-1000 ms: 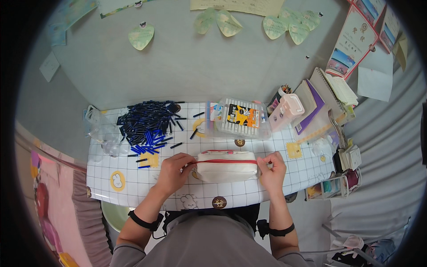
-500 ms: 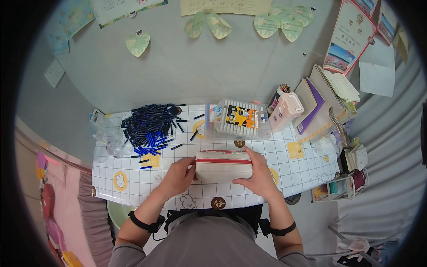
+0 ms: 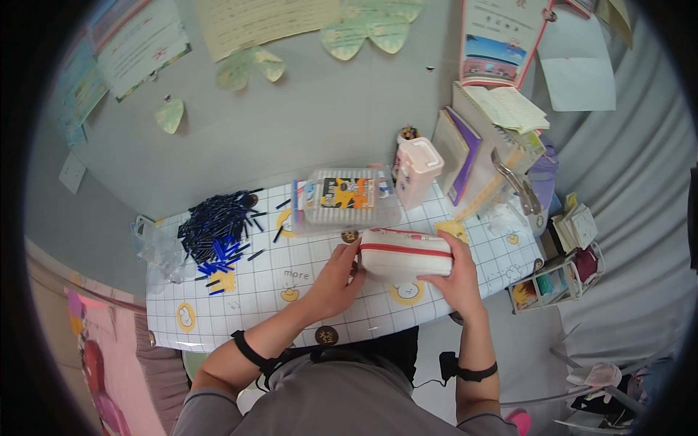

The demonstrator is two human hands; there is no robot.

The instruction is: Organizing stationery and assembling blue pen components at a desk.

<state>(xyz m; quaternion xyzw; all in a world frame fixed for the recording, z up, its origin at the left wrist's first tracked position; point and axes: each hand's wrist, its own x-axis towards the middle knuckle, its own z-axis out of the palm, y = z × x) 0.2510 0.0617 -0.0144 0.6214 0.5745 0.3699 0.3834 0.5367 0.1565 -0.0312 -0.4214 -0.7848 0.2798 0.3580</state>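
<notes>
A white pencil case (image 3: pixel 400 267) with a red zipper along its upper side is between my hands, over the near right half of the table. My right hand (image 3: pixel 459 282) is wrapped round its right end, thumb on the near side and fingers at the far side. At the left end, my left hand (image 3: pixel 337 282) has its fingers curled against the case. The zipper looks shut, and what is inside the case is hidden. Nearby on the left lies a big heap of dark blue and black ink cartridges (image 3: pixel 214 225), with several loose ones around it.
Behind the case sits a clear plastic box (image 3: pixel 313 221) of white markers. A pink lidded container (image 3: pixel 418 174), a pen holder (image 3: pixel 407 134) and upright books (image 3: pixel 458 156) stand at the back right. Clear plastic packaging (image 3: pixel 156 247) lies far left. A white rack (image 3: pixel 560 294) stands beyond the table's right edge.
Both hands have carried the pencil case to the right, past the marker box, and tilted it slightly. The head view has turned, so the tabletop things appear further left.
</notes>
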